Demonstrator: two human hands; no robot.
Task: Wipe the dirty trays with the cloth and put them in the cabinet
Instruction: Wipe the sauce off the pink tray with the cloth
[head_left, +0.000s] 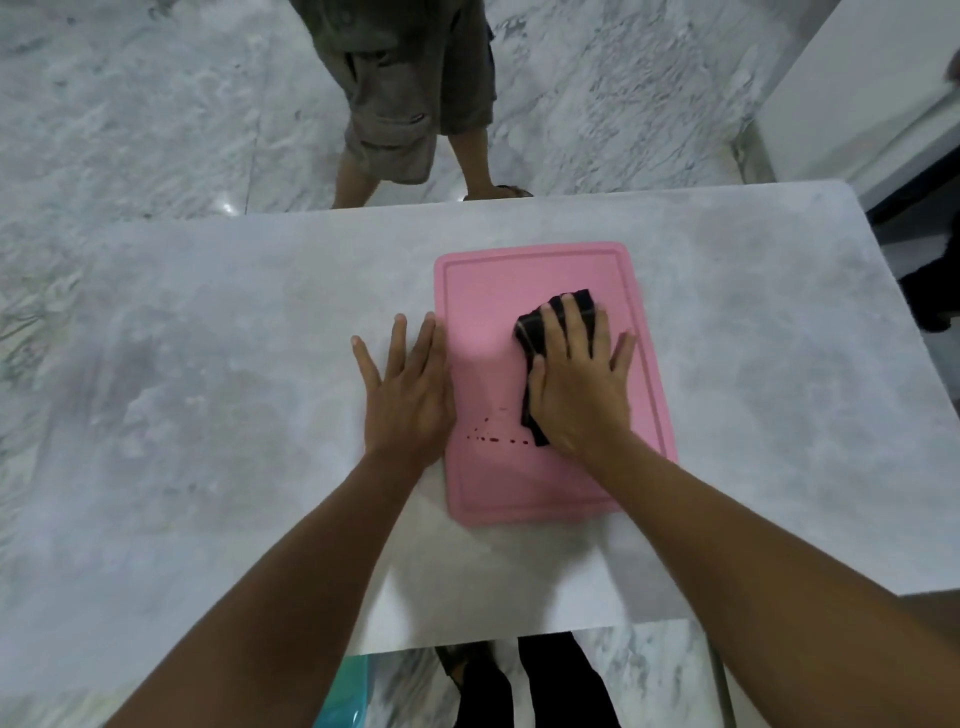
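A pink tray lies flat on the marble table. My right hand presses a dark cloth flat onto the tray's middle, fingers spread and straight. My left hand rests flat on the table against the tray's left edge, fingers straight. A short row of dark red stains sits on the tray between my two hands, just left of the cloth's near end.
Another person in grey shorts stands on the marble floor just beyond the table's far edge. A white cabinet or wall rises at the upper right. A teal object shows below the table's near edge.
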